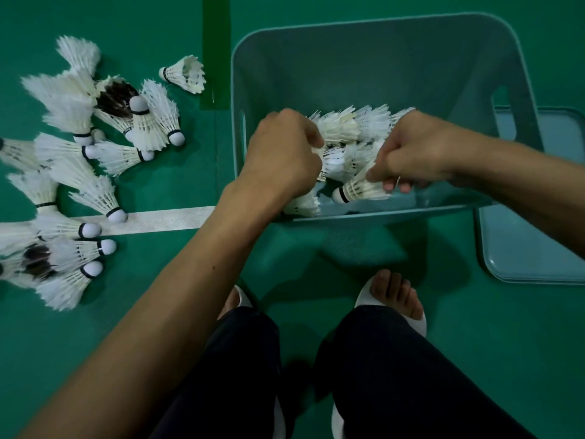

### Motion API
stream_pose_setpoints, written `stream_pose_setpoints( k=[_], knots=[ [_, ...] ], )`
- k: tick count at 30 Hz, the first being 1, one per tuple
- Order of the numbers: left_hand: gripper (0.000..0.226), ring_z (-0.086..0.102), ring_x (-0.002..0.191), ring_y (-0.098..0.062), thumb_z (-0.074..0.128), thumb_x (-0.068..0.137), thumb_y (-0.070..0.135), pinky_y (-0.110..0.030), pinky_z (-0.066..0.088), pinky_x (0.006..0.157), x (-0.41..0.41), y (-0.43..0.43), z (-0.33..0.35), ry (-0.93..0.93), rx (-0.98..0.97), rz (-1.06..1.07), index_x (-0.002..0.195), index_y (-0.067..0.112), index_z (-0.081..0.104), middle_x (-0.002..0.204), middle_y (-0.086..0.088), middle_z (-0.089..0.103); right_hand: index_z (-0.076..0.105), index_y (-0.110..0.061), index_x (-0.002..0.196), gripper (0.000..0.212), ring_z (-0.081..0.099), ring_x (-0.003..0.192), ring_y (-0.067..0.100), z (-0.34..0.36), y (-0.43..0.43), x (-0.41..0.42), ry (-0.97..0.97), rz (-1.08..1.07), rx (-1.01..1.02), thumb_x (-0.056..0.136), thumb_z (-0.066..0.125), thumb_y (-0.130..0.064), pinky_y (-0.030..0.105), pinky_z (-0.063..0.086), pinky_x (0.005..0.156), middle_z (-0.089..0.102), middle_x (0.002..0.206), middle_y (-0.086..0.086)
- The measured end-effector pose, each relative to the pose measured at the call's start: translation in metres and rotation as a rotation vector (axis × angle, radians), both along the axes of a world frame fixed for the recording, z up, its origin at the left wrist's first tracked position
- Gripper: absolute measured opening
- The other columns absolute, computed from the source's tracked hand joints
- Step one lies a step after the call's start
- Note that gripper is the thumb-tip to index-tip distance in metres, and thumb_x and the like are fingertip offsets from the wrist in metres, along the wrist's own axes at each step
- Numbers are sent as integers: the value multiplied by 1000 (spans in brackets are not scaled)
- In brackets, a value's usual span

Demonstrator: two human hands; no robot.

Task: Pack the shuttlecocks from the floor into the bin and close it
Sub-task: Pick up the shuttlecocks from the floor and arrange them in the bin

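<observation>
Shuttlecocks (79, 172), head view: many on floor (142, 312) left of bin (348, 64), some inside. L hand (281, 153) curled round a bunch, R hand (411, 153) fingers (388, 186) pinching one, both in bin. Risk: tight squeeze crushing feathers. Lid (522, 242) off, beside bin.

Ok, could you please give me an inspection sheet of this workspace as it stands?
Surface: green floor, white tape strip.
Job's things: open bin; lid flat on floor right of it; binned shuttlecocks inside; many floor shuttlecocks left of the bin.
Clutter: nothing seen.
Hands: left hand grips binned shuttlecocks; right hand pinches one shuttlecock, inside the bin.
Cables: nothing seen.
Surroundings: person's feet in white slippers.
</observation>
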State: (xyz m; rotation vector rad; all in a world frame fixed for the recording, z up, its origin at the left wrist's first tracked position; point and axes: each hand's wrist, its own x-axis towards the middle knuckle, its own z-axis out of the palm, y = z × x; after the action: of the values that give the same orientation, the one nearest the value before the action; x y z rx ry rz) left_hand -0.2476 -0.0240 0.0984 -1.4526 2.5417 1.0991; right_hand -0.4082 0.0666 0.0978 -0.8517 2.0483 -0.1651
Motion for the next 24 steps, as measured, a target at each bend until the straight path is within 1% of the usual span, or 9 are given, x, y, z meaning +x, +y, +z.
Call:
stream_pose_setpoints(
  k=[5, 7, 10, 11, 14, 18, 20, 22, 24],
  knots=[
    [62, 56, 134, -21, 57, 93, 0, -25, 40, 111, 2, -3, 7, 100, -63, 52, 149, 25, 55, 145, -4, 62, 71, 7, 94, 15, 58, 37, 10, -16, -17, 18, -91, -22, 152, 95, 68, -8, 12, 33, 33, 75, 74, 13],
    [72, 60, 122, -25, 61, 90, 0, -27, 47, 98, 1, -3, 5, 133, -62, 56, 155, 27, 43, 131, -3, 65, 68, 2, 88, 16, 60, 38, 11, -26, -27, 26, -125, -13, 205, 97, 67, -11, 12, 35, 32, 73, 70, 9],
    [42, 57, 81, -15, 66, 87, 4, -14, 40, 57, 0, -6, -4, 183, -90, 100, 124, 15, 51, 87, 12, 51, 62, -4, 81, 21, 56, 40, 10, -45, -39, 37, -185, -17, 288, 99, 65, -15, 12, 36, 32, 68, 66, 6],
    [31, 51, 73, -6, 69, 86, 6, -10, 38, 54, -1, -8, -8, 190, -114, 127, 111, 13, 52, 81, 15, 46, 60, -6, 79, 23, 53, 35, 9, -51, -41, 39, -201, -25, 310, 100, 64, -15, 12, 36, 32, 63, 59, 5],
    [25, 48, 69, -5, 74, 83, 13, -6, 34, 52, -1, -13, -15, 234, -138, 164, 99, 13, 55, 77, 15, 47, 55, -9, 74, 28, 47, 27, 5, -62, -45, 39, -251, -43, 328, 101, 61, -13, 11, 37, 31, 53, 39, -1],
    [27, 63, 80, -18, 81, 79, 26, -20, 44, 58, 0, -17, -17, 287, -109, 173, 94, 13, 64, 83, 4, 65, 64, -1, 83, 16, 61, 41, 9, -48, -41, 19, -296, -42, 297, 96, 66, -10, 13, 40, 34, 74, 64, 8],
    [28, 61, 68, -10, 86, 76, 28, -25, 47, 58, 1, -15, -17, 332, -38, 202, 87, 13, 65, 73, 5, 65, 71, 5, 88, 10, 55, 40, 10, -29, -35, 1, -212, 18, 240, 89, 73, -6, 12, 36, 35, 75, 66, 9],
    [33, 50, 49, 2, 92, 72, 32, -16, 40, 48, 2, -12, -16, 377, 57, 249, 81, 13, 67, 59, 9, 59, 77, 4, 93, 16, 48, 44, 12, -11, -27, -18, -188, -8, 134, 79, 79, -3, 13, 33, 40, 70, 63, 9],
    [36, 44, 42, 3, 93, 71, 35, -15, 37, 46, 0, -8, -18, 387, 157, 280, 83, 11, 69, 54, 11, 55, 75, 1, 102, 24, 52, 51, 12, 0, -18, -33, -319, -177, 16, 79, 79, -3, 16, 35, 42, 73, 78, 11]
  ],
)
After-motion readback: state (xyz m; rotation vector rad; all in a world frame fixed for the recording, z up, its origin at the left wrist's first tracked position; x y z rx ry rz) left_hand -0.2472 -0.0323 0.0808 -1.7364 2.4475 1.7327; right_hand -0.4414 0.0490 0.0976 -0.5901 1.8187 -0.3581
